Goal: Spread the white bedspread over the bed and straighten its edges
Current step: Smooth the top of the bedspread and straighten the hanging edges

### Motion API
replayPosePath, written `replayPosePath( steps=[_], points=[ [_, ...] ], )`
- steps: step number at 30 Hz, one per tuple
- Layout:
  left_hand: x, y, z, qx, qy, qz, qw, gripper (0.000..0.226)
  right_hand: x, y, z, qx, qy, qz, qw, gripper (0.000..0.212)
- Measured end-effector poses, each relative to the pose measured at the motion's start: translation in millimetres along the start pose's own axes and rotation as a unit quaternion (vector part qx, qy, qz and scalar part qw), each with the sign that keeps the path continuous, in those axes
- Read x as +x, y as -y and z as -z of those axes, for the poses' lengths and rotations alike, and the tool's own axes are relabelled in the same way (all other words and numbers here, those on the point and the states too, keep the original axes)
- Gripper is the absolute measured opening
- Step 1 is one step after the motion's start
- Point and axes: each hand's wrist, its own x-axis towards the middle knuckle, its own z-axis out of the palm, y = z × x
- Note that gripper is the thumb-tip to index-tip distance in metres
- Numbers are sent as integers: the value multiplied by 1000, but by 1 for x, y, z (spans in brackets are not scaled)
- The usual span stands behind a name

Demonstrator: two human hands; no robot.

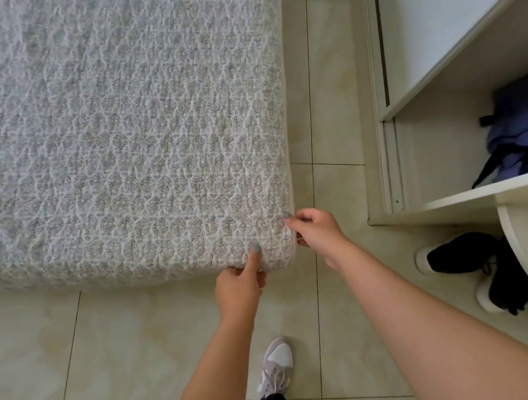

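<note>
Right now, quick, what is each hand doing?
Left hand: pinches the bedspread at its corner, near edge.
Right hand: pinches the bedspread at the same corner.

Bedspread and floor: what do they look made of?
The bedspread looks like quilted woven fabric, matte, judging by its puckered stitching and printed grey motif. The floor is probably glazed ceramic tile: beige, faintly glossy, with dark grout lines.

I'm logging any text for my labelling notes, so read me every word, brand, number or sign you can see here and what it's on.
None can be read.
The bedspread carries only a repeating pattern, no text.
The purple bag, the black shoes and the sneaker show no legible brand, label or number.
</note>
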Motion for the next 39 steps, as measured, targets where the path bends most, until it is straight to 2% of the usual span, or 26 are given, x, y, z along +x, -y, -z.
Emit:
replayPosePath(
  steps=[3, 6, 8, 12, 15, 19, 20, 22, 24, 27, 31, 34, 39],
  points=[
    [-6, -1, -8, -89, 7, 19, 996, 35, 1, 1, 5, -16, 20, -1, 1000, 37],
    [-16, 1, -14, -155, -19, 35, 987, 24, 2, -1, 8, -32, 25, 12, 999, 23],
    [-19, 2, -17, -175, -35, 38, 983, 22, 1, -3, 10, -29, 15, 18, 999, 24],
    [-43, 7, -32, -148, -23, 30, 988, 26, -6, -22, 25, 6, -12, 12, 1000, 27],
    [-43, 11, -41, -117, 2, 57, 991, 26, -6, -31, 32, 8, -33, -4, 999, 25],
    [-18, 5, -28, -56, 74, 107, 990, 14, 6, -22, 18, -79, -67, -8, 995, 13],
    [-14, 5, -19, -38, 96, 114, 988, 9, 6, -17, 14, -116, -88, -8, 989, 9],
    [-10, 7, -3, 1, 122, 117, 986, 17, -2, -3, 12, -183, -158, 6, 970, 15],
    [-6, 13, 23, 18, 124, 108, 986, 28, -17, 15, -2, -214, -194, 67, 955, 9],
    [-2, 25, 75, -9, 98, 102, 990, 25, -39, 37, -43, -216, -130, 127, 959, 6],
    [2, 41, 173, -67, 54, 94, 992, 14, -73, 47, -130, -249, -15, 121, 961, 9],
    [1, 55, 245, -85, 36, 87, 992, 14, -98, 44, -192, -283, 22, 102, 953, 17],
    [3, 91, 404, -115, -4, 65, 991, 13, -157, 46, -336, -320, 69, 110, 939, 29]
  ],
)
